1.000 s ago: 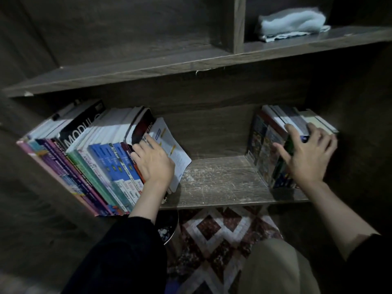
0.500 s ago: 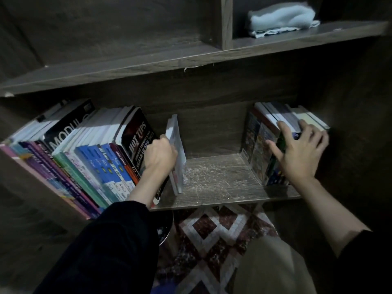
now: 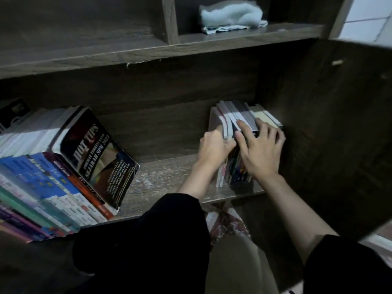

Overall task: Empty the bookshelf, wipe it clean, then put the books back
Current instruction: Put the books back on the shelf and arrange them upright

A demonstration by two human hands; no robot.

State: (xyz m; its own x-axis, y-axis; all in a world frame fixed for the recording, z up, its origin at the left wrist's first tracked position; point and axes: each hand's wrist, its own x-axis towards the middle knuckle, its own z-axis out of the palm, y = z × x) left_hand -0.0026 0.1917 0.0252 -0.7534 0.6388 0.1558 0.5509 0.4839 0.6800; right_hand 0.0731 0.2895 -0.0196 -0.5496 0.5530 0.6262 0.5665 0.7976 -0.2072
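Left book row [image 3: 42, 179] cut by edge — spine print blurred, right stack [image 3: 246, 115] partly behind right hand [image 3: 261, 153]

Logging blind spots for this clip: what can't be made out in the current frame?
Head view only.
1. The left books: cut off by the left edge, so the count is unknown.
2. The right books: spines largely covered by the left hand and right hand; titles unreadable.
3. The left hand's fingertips: partly hidden behind the right books.
4. Small print on the Hot Tips book: blurred and too small.
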